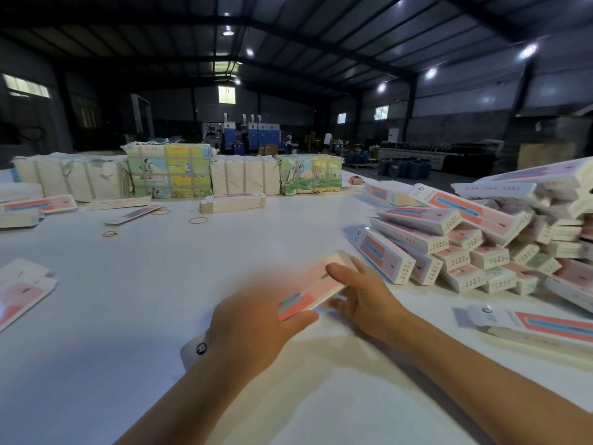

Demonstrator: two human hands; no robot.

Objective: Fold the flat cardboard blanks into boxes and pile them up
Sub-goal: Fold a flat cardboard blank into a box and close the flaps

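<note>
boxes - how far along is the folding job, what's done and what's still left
Done: a large pile of folded boxes lies on the right of the white table. In hand: the left hand and right hand both hold one pink carton; blur hides how far it is folded. Left: a flat blank stack mid-table, loose blanks at left, and wrapped bundles at the back.

Rubber bands (198,220) lie on the white table (179,258) before strapped bundles (168,170).
</note>
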